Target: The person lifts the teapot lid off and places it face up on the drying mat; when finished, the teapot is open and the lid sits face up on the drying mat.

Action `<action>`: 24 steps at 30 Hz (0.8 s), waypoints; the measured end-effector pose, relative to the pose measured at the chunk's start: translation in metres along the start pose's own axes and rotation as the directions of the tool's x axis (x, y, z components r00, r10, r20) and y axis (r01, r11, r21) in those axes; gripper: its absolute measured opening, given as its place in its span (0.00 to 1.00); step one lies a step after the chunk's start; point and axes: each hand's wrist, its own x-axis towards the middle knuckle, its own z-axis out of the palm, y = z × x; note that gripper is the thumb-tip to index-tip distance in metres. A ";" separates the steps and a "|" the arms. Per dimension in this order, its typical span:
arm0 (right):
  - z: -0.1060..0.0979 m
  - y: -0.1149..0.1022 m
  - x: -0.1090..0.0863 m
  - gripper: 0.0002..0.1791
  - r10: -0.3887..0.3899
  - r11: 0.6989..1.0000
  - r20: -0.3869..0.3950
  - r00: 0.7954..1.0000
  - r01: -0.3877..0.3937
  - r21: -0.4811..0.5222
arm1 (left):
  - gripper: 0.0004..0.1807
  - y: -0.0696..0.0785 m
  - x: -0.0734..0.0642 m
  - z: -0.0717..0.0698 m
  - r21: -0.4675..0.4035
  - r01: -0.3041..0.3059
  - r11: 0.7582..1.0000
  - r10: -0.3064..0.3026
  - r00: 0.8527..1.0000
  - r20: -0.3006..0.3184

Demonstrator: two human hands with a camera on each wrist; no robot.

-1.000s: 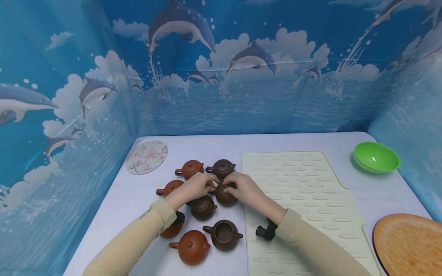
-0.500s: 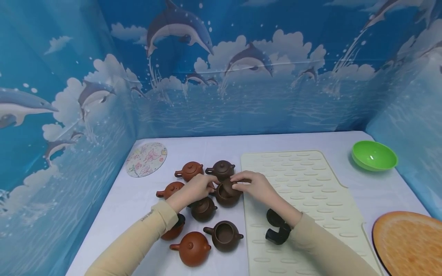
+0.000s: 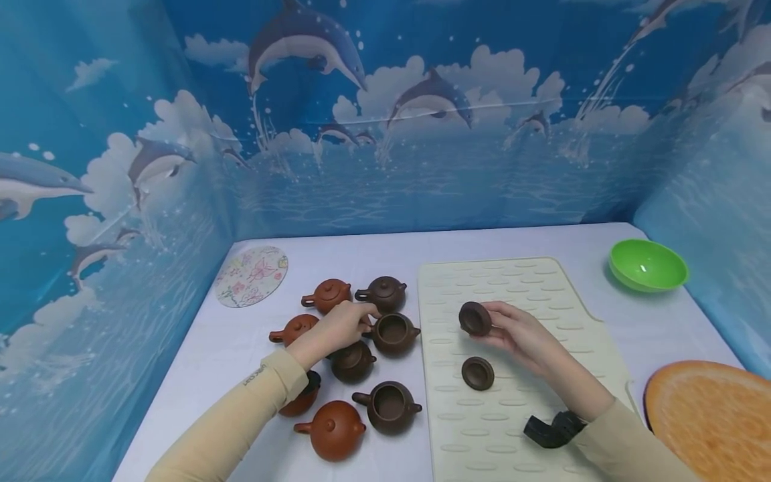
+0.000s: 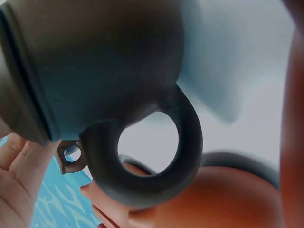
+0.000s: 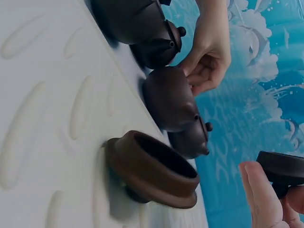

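My left hand [image 3: 342, 327] pinches the handle side of a dark brown teapot [image 3: 393, 345]; that teapot has no lid on, and the fingertips partly hide its handle. In the right wrist view the curled fingers of the left hand [image 5: 209, 59] meet the same pot. Over the cream mat, my right hand [image 3: 524, 338] holds a round dark brown teapot lid [image 3: 475, 319] by its knob side, hollow underside facing the head camera. Below it a second teapot lid [image 3: 478, 373] lies hollow side up on the mat. Nearer the front stands another lidless dark teapot [image 3: 390, 410].
Lidded dark teapots [image 3: 385, 294] and reddish-brown teapots [image 3: 334, 432] crowd around the left hand. The cream mat [image 3: 470, 435] lies to their right. A green bowl [image 3: 647, 266], a pizza-like round [image 3: 711, 415] and a flowered disc [image 3: 253, 278] lie farther out.
My right hand has lifted the lid off the teapot and carried it right, over the mat, turning its underside into view. The left hand stays at the handle.
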 end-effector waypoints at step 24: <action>-0.039 0.005 -0.034 0.37 0.027 0.974 -0.044 0.999 -0.036 -0.224 | 0.15 0.000 -0.001 -0.001 -0.012 0.000 1.000 0.000 1.000 0.006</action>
